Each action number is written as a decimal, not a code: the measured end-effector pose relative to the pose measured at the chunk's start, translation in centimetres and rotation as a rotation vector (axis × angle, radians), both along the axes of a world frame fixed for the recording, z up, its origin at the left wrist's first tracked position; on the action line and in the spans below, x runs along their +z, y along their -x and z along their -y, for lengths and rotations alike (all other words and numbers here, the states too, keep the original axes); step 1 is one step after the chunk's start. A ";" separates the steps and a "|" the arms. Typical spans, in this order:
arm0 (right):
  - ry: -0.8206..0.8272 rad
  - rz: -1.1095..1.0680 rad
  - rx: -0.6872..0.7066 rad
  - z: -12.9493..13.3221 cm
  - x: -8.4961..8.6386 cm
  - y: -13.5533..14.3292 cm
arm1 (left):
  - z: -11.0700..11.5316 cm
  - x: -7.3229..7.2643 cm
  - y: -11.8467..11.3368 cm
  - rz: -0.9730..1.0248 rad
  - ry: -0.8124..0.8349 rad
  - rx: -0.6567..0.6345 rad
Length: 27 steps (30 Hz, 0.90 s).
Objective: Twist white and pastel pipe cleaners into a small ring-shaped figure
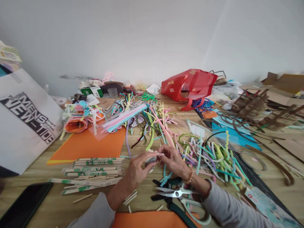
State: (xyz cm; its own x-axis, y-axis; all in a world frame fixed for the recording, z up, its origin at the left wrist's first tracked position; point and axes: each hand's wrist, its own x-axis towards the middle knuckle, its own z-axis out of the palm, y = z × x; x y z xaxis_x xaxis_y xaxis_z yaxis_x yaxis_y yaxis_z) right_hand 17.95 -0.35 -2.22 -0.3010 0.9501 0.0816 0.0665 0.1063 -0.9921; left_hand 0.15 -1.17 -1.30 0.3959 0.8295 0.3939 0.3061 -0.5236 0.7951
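My left hand [139, 166] is closed around a small grey fuzzy piece [151, 161], gripped between thumb and fingers. At its top edge shows a pale pink pipe cleaner end [161, 154], which the fingers of my right hand [174, 161] pinch. Fingers hide part of both pieces. Below my right wrist lie white-handled scissors [177, 193] with spread blades, on top of a dark green-handled tool [181, 215]. Loose pipe cleaners [213, 158] in many colours spread to the right of my hands, and more [161, 122] lie beyond them.
Paper-wrapped chopsticks [92, 171] lie at left, near a black phone [26, 202]. Orange sheets [95, 145] lie behind and in front. A white bag [26, 120] stands far left, a red bag [188, 84] at the back. Brown baskets [251, 103] and blue sheets [223, 126] are right.
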 end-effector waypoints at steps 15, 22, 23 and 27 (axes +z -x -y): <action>-0.113 0.061 -0.027 0.4 0.3 0.0 | 0.0 -0.4 0.1 0.111 0.318 0.058; -0.102 0.073 -0.036 0.4 0.1 0.2 | -0.5 -0.8 0.4 0.180 0.461 -0.033; -0.103 0.075 -0.036 0.4 0.2 0.2 | -0.5 -0.7 0.4 0.206 0.498 -0.053; -0.124 0.123 -0.024 0.6 0.6 0.3 | -0.5 0.1 0.3 0.297 0.642 -0.089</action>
